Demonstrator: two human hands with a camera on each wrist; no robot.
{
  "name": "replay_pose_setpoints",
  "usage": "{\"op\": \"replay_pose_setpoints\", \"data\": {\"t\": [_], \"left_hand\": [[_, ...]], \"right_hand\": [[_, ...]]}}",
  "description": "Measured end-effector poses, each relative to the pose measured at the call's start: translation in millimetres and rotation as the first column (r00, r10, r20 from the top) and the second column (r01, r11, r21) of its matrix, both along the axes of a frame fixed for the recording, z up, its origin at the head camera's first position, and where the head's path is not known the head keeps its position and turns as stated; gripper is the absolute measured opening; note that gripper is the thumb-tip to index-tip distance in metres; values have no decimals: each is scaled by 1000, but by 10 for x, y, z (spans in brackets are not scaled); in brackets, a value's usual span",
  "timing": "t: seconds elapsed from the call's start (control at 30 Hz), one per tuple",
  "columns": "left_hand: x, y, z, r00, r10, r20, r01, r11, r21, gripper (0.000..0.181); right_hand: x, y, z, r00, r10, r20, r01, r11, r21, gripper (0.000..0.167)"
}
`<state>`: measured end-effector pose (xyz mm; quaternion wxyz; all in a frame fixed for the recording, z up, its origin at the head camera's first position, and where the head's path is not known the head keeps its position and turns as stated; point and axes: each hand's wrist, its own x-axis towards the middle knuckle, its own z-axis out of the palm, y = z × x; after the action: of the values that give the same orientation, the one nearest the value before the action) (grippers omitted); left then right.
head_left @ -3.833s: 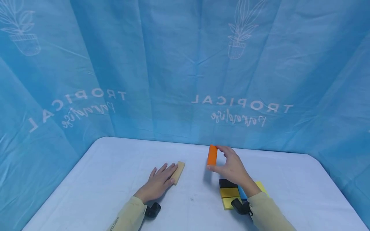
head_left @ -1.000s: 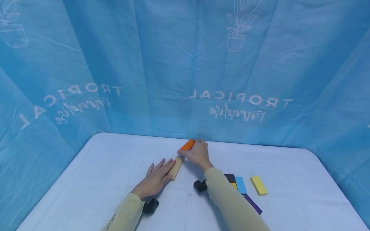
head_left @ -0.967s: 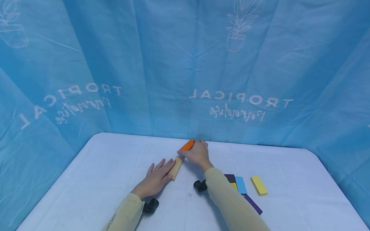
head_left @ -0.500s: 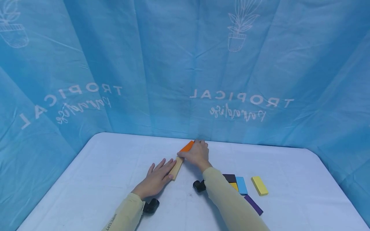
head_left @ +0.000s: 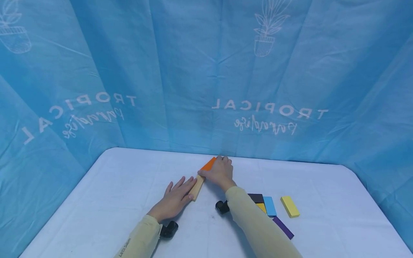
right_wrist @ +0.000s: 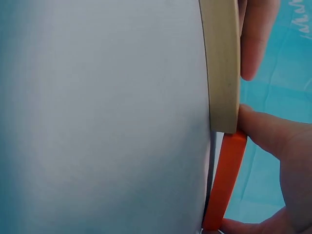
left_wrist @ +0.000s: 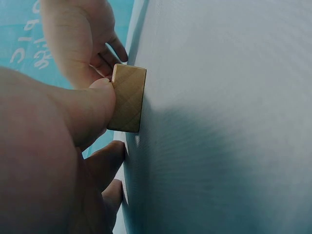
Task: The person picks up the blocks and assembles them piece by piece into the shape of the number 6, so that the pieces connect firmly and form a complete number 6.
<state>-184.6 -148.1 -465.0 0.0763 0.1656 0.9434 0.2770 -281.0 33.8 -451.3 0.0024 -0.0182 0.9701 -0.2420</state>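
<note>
A plain wooden block [head_left: 198, 189] lies flat on the white-covered table. My left hand [head_left: 172, 201] rests alongside it with spread, straight fingers, and the thumb touches its near end. Beyond that block's far end, my right hand [head_left: 221, 172] holds an orange block [head_left: 209, 164] lengthwise, thumb at the near end and fingers at the far end. In the right wrist view the orange block [right_wrist: 225, 180] meets a corner of the wooden block [right_wrist: 223, 73] and stands at an angle to it. The right hand covers part of the orange block in the head view.
On the right lie a black block [head_left: 256, 198], a golden-yellow block [head_left: 261, 207], a light blue block [head_left: 269, 206], a purple block [head_left: 283, 228] and a yellow block [head_left: 289, 206]. My right sleeve [head_left: 258, 229] partly covers this group. A blue curtain [head_left: 193, 89] hangs behind the table.
Over several seconds, my right hand has brought the orange block leftward from above the coloured blocks to the wooden block's far end, lowering it slightly in the last second. The left hand stays put.
</note>
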Motion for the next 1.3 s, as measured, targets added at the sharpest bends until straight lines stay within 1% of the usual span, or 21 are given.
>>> {"op": "replay_pose_setpoints", "data": {"t": [0.23,0.4,0.5,0.63,0.87,1.0,1.1,1.3], "left_hand": [[-9,0,-4,1000,-4,8,4,1000,-1,58],[-6,4,1,1000,-1,11,1,1000,-1,58],[-1,8,10,1000,2,15,-2,1000,2,57],[7,8,16,1000,8,17,-8,1000,0,57],[8,14,18,1000,10,2,-10,1000,-4,57],[3,16,18,1000,12,9,-12,1000,-3,57],[2,18,17,1000,14,14,-14,1000,0,57],[-6,14,8,999,25,26,-25,1000,-7,58]], "right_hand": [[14,35,41,999,32,32,-32,999,9,91],[3,62,46,999,37,36,-37,999,5,78],[-6,65,35,999,33,35,-34,999,5,73],[-9,58,19,999,33,33,-33,999,2,74],[-6,64,15,999,33,22,-33,999,-12,77],[0,76,21,999,35,26,-35,999,-15,78],[6,91,27,999,35,33,-33,999,-38,79],[12,144,50,998,17,64,-8,988,-152,78]]}}
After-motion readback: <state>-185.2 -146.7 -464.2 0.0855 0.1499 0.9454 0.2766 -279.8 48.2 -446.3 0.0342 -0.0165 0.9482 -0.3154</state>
